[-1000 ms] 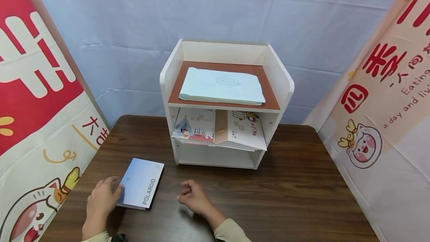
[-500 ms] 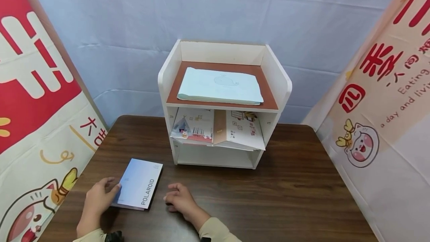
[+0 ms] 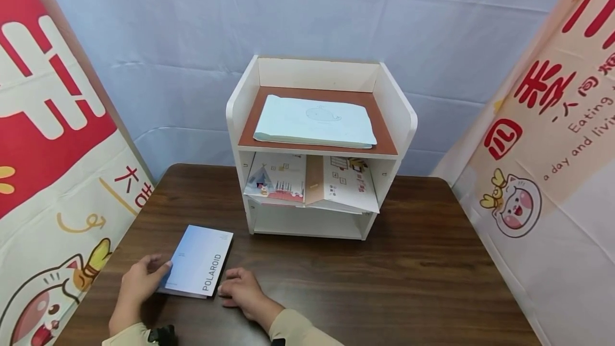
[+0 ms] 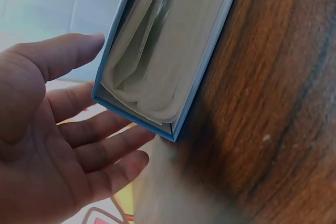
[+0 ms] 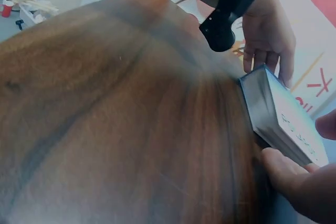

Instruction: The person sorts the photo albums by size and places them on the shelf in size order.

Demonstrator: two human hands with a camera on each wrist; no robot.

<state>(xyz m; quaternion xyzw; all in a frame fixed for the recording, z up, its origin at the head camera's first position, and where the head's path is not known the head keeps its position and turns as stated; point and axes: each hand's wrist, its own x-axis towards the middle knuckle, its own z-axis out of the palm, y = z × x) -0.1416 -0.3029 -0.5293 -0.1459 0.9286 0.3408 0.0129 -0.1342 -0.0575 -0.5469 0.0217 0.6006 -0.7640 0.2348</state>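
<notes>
A pale blue photo album (image 3: 199, 260) marked POLAROID lies flat on the left part of the table. In the left wrist view, the end of the album (image 4: 157, 51) shows loose pages inside a hard blue cover. My left hand (image 3: 139, 279) is at its left side, thumb by the cover's edge and fingers loosely extended along the side; firm contact is hard to judge. Close to the album's lower right corner is my right hand (image 3: 245, 292), fingers loosely bent. In the right wrist view the right hand's thumb and fingers (image 5: 283, 174) are beside the album, holding nothing.
A white shelf unit (image 3: 408, 122) stands at the back of the brown wooden table (image 3: 432, 271). On its top tier lies a light blue booklet (image 3: 312, 122) with a whale drawing. Printed books (image 3: 343, 183) fill the middle tier. Printed cloths (image 3: 543, 122) hang at both sides.
My right hand has moved left across the table, up to the album's right side. The left hand stays at the album's left side, and the album has hardly moved.
</notes>
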